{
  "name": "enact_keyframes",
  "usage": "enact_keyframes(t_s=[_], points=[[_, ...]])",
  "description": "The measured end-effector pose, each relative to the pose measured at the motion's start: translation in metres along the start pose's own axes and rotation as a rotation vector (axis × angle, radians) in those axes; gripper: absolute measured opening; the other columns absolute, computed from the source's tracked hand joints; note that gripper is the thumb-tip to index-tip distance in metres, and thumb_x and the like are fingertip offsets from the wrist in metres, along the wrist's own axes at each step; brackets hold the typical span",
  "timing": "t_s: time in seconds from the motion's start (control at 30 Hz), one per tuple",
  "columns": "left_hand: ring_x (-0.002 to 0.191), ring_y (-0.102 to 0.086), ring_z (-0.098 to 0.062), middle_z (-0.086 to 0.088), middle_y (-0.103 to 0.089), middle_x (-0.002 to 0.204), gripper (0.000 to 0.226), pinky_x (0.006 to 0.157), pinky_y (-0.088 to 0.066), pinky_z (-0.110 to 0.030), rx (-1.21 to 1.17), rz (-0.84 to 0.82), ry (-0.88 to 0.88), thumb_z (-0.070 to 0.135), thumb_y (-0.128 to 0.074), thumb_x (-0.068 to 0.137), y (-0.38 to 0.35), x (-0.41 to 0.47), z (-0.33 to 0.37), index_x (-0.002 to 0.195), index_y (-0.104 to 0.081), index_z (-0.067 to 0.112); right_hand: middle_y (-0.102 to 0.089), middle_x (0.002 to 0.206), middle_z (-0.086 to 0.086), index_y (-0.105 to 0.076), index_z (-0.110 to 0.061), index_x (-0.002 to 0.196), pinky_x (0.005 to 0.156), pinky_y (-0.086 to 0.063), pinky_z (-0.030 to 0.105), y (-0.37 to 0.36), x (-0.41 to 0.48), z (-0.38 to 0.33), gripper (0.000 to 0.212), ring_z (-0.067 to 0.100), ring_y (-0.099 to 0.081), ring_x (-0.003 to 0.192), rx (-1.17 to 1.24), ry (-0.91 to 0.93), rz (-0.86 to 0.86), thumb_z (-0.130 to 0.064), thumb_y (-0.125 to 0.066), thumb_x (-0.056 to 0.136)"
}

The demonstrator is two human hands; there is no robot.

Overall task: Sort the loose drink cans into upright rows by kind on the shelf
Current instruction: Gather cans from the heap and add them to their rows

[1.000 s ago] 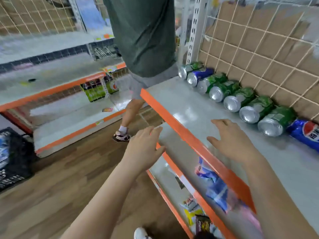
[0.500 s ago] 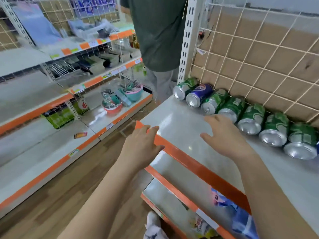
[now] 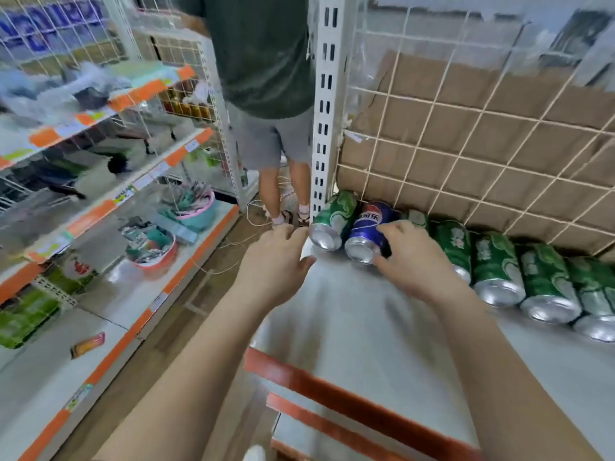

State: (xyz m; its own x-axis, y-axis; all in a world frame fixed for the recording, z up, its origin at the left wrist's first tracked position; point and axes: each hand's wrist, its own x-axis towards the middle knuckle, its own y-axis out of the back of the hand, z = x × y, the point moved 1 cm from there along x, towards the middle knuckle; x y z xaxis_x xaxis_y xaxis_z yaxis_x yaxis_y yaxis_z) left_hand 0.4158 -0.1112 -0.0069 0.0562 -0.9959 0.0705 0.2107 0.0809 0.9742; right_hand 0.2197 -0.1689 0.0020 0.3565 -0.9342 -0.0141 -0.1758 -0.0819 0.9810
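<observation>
- shelf [image 3: 349, 334]: grey top deck with an orange front lip; all the cans sit at its back edge and the front part is free for standing rows.
- cardboard back [image 3: 482, 154]: behind a wire grid. The cans butt against it, so pull each one forward before tipping it up.
- green cans [image 3: 496, 264]: a row on their sides, touching one another, silver ends facing out; the row runs right, out of view. None is upright yet, so the task looks to be at its start.
- right hand [image 3: 416, 264]: over the left part of the row. The grip is closed round the blue can, fingers across its top side, thumb at the silver rim.
- left hand [image 3: 276, 261]: grip loose and holding nothing, fingertips just beside the silver end of the end green can [image 3: 332, 217]; cannot tell if they touch.
- blue can [image 3: 369, 227]: on its side, second from the left, wedged between the end green can and the rest of the row, near the corner post.
- Step in hand, as judged: lift out the odd blue can.
  - Draw it straight toward the front so its neighbours don't roll.
  - The left hand can steady the end green can.
  - Stand the blue can well apart from the greens to start its own row.
</observation>
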Motion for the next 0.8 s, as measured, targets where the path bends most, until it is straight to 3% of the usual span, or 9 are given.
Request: enact_keyframes(t_s=[0.33,0.57,0.67,0.73,0.8], points=[[0.111,-0.05,-0.037,-0.013,-0.045,0.13,0.043,0.084,-0.045,-0.045,-0.041,-0.156,-0.225,0.031,-0.04,0.098,-0.014,0.107,0.002,0.136,-0.038,0.014,-0.054,0.123,0.014,-0.047,-0.015,0.128,0.101,-0.033,0.041,-0.004,0.053,-0.009,0.046,0.035,-0.046,0.114,-0.081,-0.224,0.034,-0.036,-0.05,0.088],[0.101,-0.055,-0.039,-0.017,-0.044,0.122,0.047,0.078,-0.044,-0.038,-0.177,-0.137,-0.173,0.044,-0.045,0.095,-0.024,0.131,0.011,0.13,-0.043,0.012,-0.052,0.132,0.018,-0.039,-0.02,0.136,0.114,-0.012,0.05,-0.011,0.081,-0.012,0.061,0.038,-0.033,0.131,-0.135,-0.369,-0.069,-0.06,-0.041,0.089],[0.102,-0.055,-0.042,-0.021,-0.044,0.122,0.051,0.08,-0.044,-0.04,-0.167,-0.172,-0.17,0.041,-0.048,0.094,-0.028,0.132,0.01,0.135,-0.038,0.012,-0.041,0.141,0.022,-0.031,-0.022,0.143,0.115,-0.001,0.052,-0.012,0.088,-0.015,0.073,0.041,-0.023,0.137,-0.133,-0.379,-0.1,-0.064,-0.044,0.085],[0.104,-0.055,-0.042,-0.023,-0.051,0.12,0.056,0.08,-0.045,-0.041,-0.191,-0.227,-0.165,0.041,-0.049,0.093,-0.031,0.133,0.006,0.139,-0.034,0.014,-0.037,0.142,0.024,-0.029,-0.022,0.143,0.116,-0.002,0.05,-0.014,0.089,-0.016,0.076,0.042,-0.02,0.137,-0.104,-0.381,-0.107,-0.063,-0.049,0.082],[0.106,-0.056,-0.039,-0.02,-0.058,0.119,0.061,0.081,-0.047,-0.039,-0.256,-0.28,-0.162,0.043,-0.053,0.089,-0.028,0.134,0.0,0.14,-0.033,0.016,-0.039,0.14,0.024,-0.033,-0.02,0.14,0.114,-0.012,0.048,-0.015,0.087,-0.018,0.076,0.041,-0.024,0.133,-0.079,-0.379,-0.075,-0.062,-0.053,0.08]])
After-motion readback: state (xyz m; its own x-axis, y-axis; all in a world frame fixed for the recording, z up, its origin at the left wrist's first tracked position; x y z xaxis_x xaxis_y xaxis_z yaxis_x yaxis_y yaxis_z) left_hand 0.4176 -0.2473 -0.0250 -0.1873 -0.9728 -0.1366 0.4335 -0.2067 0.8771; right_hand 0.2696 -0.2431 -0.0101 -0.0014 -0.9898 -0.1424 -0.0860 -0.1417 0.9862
